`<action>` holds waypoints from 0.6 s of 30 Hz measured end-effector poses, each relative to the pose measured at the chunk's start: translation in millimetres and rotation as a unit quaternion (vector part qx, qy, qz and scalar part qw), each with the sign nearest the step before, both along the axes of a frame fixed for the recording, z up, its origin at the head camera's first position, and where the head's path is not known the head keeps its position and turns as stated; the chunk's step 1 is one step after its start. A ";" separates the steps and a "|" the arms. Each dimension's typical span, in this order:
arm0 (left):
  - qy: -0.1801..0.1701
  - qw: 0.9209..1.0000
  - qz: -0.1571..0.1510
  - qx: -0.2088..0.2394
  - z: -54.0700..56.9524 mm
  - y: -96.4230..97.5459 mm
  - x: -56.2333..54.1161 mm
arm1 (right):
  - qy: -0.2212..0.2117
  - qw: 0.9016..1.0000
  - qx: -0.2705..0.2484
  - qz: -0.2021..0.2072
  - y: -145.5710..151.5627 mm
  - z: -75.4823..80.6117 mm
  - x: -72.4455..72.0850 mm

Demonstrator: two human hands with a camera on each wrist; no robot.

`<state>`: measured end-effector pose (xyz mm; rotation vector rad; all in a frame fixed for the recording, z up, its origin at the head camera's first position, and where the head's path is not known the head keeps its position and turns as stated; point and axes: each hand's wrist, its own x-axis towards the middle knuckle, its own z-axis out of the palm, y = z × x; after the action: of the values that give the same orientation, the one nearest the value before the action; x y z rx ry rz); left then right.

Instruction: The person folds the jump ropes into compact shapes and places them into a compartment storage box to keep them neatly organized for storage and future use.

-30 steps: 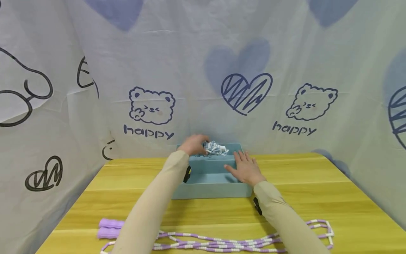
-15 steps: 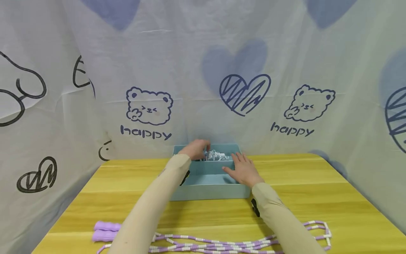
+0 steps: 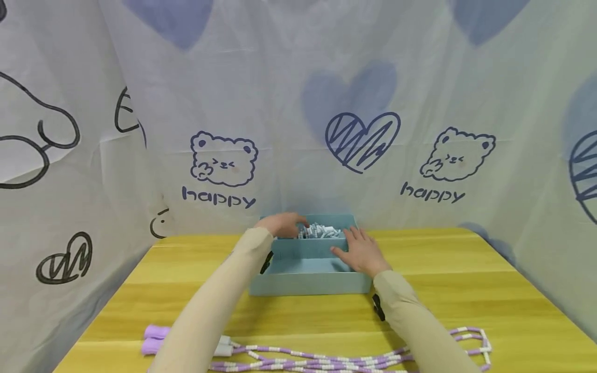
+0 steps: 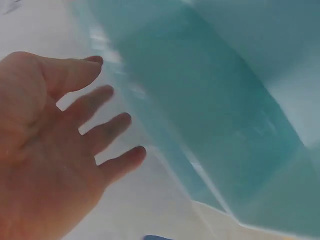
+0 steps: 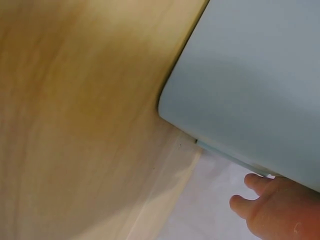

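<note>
A light-blue box (image 3: 310, 284) with a divider stands at the back of the table. In its rear compartment lies a coiled blue-and-white beaded jump rope (image 3: 322, 231). My left hand (image 3: 282, 225) is at the left end of that compartment, close to the coil. In the left wrist view the fingers (image 4: 107, 131) are spread and loosely extended beside the box wall (image 4: 200, 115), holding nothing. My right hand (image 3: 366, 254) rests on the box's right rim, fingers stretched forward. The right wrist view shows part of it (image 5: 280, 207) against the box's side (image 5: 250, 85).
A purple-and-white beaded jump rope (image 3: 326, 361) stretches along the front of the wooden table (image 3: 443, 290), its purple handles (image 3: 156, 336) at the left, partly behind my left sleeve. A printed curtain (image 3: 289, 114) hangs just behind the box.
My left hand has lowered the blue-and-white jump rope into the rear compartment and let go, moving slightly left of it. The right hand has stayed on the box rim.
</note>
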<state>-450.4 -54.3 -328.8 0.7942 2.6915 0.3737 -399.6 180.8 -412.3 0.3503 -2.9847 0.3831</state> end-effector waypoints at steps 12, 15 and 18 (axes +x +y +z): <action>0.042 0.976 0.030 0.209 49.2 -83.8 93.6 | -0.001 0.999 -0.027 0.021 -10.0 4.5 2.5; 0.054 0.978 0.047 0.197 46.2 -104.4 110.8 | -0.002 0.999 -0.033 0.022 -6.8 4.7 4.7; 0.065 0.980 0.071 0.174 42.3 -124.9 122.7 | -0.005 0.999 -0.040 0.022 -3.7 2.8 7.2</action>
<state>-327.7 -179.2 -286.4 0.7392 2.8552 0.8740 -392.4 177.0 -409.5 0.4086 -2.9645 0.5092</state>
